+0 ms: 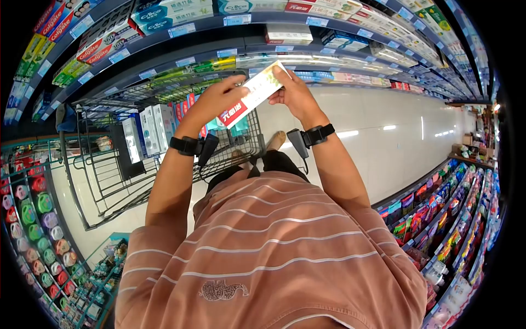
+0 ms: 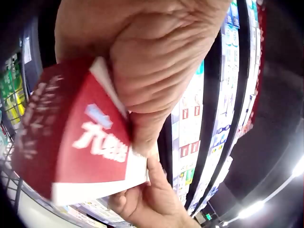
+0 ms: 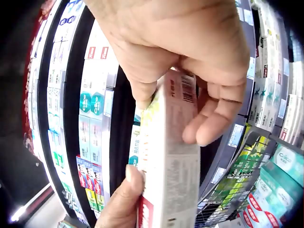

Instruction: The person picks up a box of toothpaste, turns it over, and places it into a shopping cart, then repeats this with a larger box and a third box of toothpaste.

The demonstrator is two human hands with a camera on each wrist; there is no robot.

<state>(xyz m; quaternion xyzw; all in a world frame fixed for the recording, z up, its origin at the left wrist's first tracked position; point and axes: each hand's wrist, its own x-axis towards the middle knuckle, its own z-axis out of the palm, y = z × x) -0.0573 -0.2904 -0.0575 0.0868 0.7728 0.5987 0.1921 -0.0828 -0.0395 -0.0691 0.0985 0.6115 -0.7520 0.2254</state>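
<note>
We take the shelving (image 1: pixel 208 25) first, crossing the far side in tiers; its cartons lie in close rows, ends toward the aisle, presumably to fit more in. To the left, just beside it, stands the wire cart (image 1: pixel 253 137). Inside, we see white boxes (image 1: pixel 149 131) set side by side, likely to save room. The white-and-red carton (image 1: pixel 260 90) is held up over the cart's right edge, red end near and left, other end far and right. The left hand (image 1: pixel 213 104) grips its nearer half; the right hand (image 1: pixel 298 96) pinches the far end, thumb on the front, fingers along the side. We judge that this two-ended hold steadies it and leaves its print readable. Price tags (image 1: pixel 237 20) line the shelf edges, we suppose to match each row. Smallest, a barcode (image 3: pixel 188 89) sits by the right fingers.
</note>
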